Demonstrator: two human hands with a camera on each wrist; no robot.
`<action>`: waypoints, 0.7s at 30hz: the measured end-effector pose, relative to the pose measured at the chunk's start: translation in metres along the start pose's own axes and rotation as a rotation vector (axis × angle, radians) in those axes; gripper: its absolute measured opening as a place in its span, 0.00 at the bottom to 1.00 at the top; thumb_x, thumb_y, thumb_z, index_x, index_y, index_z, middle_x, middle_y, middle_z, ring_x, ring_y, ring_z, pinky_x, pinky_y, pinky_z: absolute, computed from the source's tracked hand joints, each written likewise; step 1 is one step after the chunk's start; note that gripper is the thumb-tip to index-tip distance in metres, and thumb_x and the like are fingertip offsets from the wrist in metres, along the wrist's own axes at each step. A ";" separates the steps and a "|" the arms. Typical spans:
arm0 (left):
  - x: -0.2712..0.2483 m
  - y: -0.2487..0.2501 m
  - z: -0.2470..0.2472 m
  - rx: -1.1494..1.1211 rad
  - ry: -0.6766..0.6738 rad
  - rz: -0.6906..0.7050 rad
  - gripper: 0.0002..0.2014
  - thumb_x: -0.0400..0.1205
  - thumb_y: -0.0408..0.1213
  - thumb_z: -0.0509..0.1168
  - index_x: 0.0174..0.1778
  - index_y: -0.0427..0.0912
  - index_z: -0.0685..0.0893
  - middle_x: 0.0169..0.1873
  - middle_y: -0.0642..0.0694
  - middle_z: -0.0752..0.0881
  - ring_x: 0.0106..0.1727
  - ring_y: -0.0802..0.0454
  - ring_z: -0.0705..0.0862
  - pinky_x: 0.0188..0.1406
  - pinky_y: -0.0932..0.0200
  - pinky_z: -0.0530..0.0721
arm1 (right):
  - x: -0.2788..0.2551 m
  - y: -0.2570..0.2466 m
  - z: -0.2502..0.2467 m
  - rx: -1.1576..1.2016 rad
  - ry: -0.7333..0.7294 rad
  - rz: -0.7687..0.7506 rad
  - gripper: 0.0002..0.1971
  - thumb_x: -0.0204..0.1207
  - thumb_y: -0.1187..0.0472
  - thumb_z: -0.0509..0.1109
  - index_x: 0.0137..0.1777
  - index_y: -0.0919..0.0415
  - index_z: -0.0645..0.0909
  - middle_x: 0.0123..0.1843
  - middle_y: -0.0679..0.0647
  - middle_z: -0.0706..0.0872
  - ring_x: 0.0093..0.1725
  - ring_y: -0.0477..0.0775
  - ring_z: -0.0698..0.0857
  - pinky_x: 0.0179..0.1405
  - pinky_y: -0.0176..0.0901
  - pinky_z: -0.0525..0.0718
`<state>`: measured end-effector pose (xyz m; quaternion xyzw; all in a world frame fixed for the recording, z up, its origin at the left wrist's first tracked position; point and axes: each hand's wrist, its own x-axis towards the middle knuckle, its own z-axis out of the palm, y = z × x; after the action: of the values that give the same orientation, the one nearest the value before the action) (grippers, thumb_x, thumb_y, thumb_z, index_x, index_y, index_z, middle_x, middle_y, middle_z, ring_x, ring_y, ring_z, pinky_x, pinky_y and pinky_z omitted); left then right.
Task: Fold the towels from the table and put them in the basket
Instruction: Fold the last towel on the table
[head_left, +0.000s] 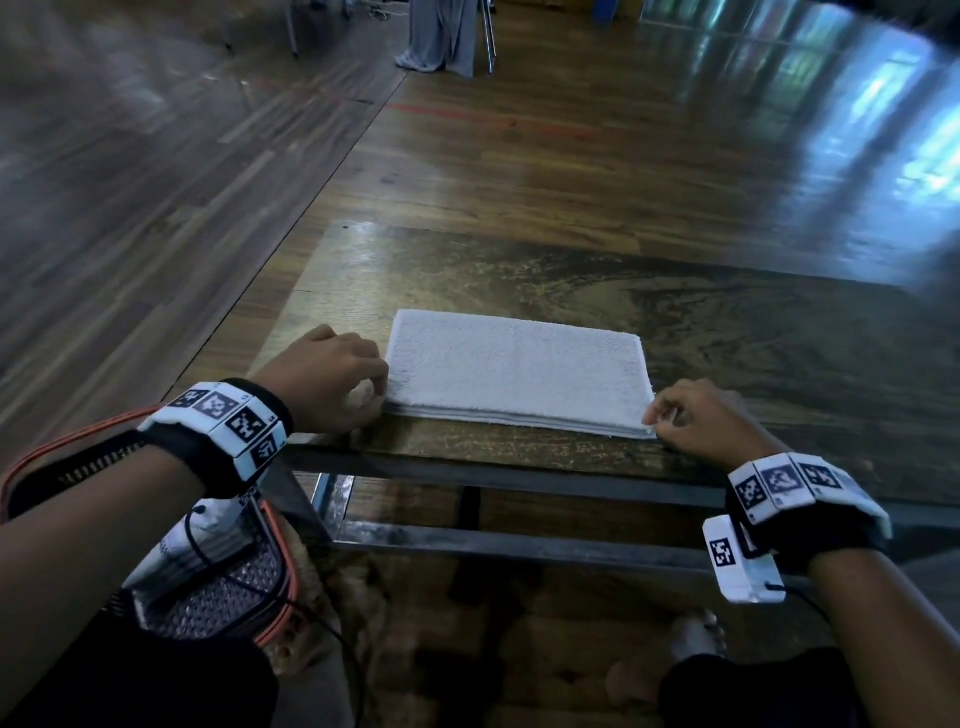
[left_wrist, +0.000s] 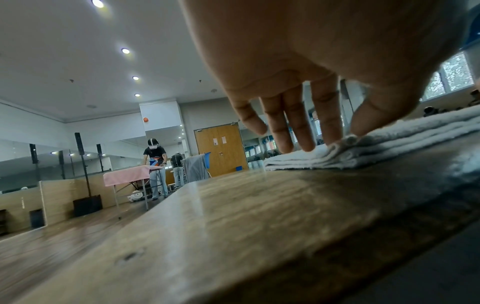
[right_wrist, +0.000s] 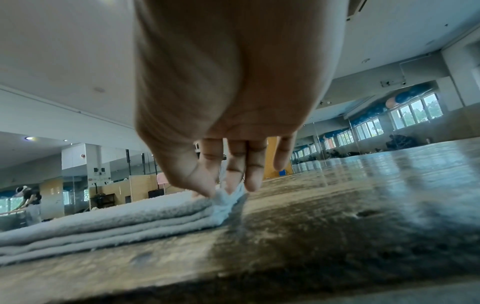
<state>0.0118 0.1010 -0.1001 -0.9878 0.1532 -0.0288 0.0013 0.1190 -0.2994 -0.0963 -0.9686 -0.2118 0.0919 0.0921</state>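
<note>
A white towel (head_left: 517, 371), folded into several layers, lies flat near the front edge of the wooden table (head_left: 753, 332). My left hand (head_left: 382, 395) pinches the towel's near left corner (left_wrist: 342, 142) between thumb and fingers. My right hand (head_left: 652, 418) pinches the near right corner (right_wrist: 226, 197) the same way, lifting its tip slightly. The basket (head_left: 228, 587), black mesh with an orange rim, stands on the floor under my left forearm and holds folded white towels (head_left: 202, 535).
The table's dark metal frame (head_left: 519, 545) runs below its front edge. Wooden floor surrounds the table. My bare feet (head_left: 696, 634) show beneath it. In the left wrist view other people stand far off beside a table with a pink cover (left_wrist: 130, 174).
</note>
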 end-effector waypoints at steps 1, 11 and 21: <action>0.000 0.002 0.000 -0.008 0.025 -0.004 0.10 0.76 0.52 0.64 0.47 0.53 0.83 0.48 0.55 0.84 0.51 0.54 0.80 0.55 0.55 0.71 | 0.000 -0.001 0.000 -0.022 0.007 0.003 0.05 0.72 0.57 0.70 0.39 0.44 0.81 0.45 0.46 0.80 0.50 0.48 0.77 0.58 0.53 0.74; 0.022 0.050 0.022 -0.161 0.075 0.015 0.11 0.81 0.45 0.63 0.57 0.47 0.82 0.54 0.49 0.83 0.56 0.48 0.81 0.53 0.53 0.76 | 0.000 -0.043 0.028 -0.043 0.128 -0.265 0.09 0.75 0.56 0.69 0.54 0.55 0.81 0.51 0.51 0.82 0.53 0.52 0.79 0.49 0.49 0.80; 0.017 0.057 0.024 -0.235 0.085 0.035 0.09 0.79 0.47 0.63 0.45 0.46 0.82 0.44 0.50 0.84 0.45 0.51 0.78 0.42 0.55 0.79 | -0.016 -0.051 0.034 -0.080 0.143 -0.228 0.09 0.77 0.53 0.65 0.53 0.55 0.80 0.53 0.49 0.80 0.52 0.52 0.77 0.50 0.48 0.78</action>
<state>0.0118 0.0418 -0.1241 -0.9762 0.1727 -0.0523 -0.1202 0.0772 -0.2564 -0.1156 -0.9452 -0.3169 0.0028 0.0782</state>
